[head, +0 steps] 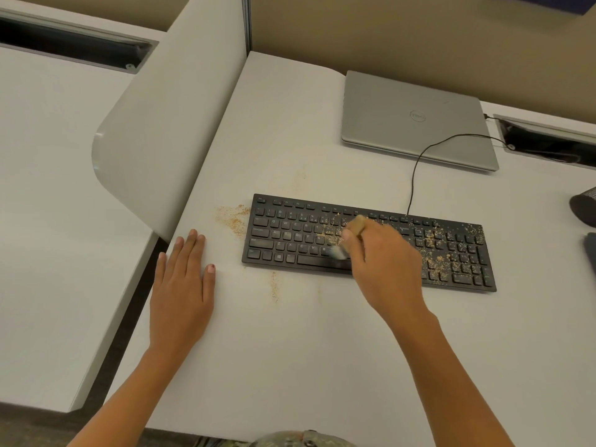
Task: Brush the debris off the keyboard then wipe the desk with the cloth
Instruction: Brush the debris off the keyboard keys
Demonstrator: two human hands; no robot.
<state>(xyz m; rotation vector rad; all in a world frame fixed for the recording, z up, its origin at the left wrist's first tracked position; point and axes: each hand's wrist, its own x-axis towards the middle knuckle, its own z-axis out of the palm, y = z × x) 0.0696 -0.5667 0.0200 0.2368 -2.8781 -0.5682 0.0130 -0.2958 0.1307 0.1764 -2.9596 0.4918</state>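
Camo-patterned fabric (303, 439) at bottom edge, nearest the lens; can't tell what it is. Bare desk (306, 356) in front, both forearms reaching over it. Left hand (182, 285) flat on desk, fingers spread, holding nothing, just left of keyboard. Right hand (383, 262) clamped on a small brush (350, 235), wooden handle up, pale blurred bristles down on the mid keys near the space bar. Keyboard (367, 243): left half mostly clean, debris (445, 253) thick over the right keys and numpad. Crumb pile (233, 219) on desk touching keyboard's left edge, thin streak below front edge. Cable runs back toward closed laptop (416, 121). Cloth not identifiable; dark objects at right edge unclear.

Judgement: brushing step about half done, wipe not started. Risks: hard strokes push crumbs between keys instead of off; sweeping backward scatters grit toward laptop; keyboard unbraced, may slide; leftward sweeps could land debris against left hand.
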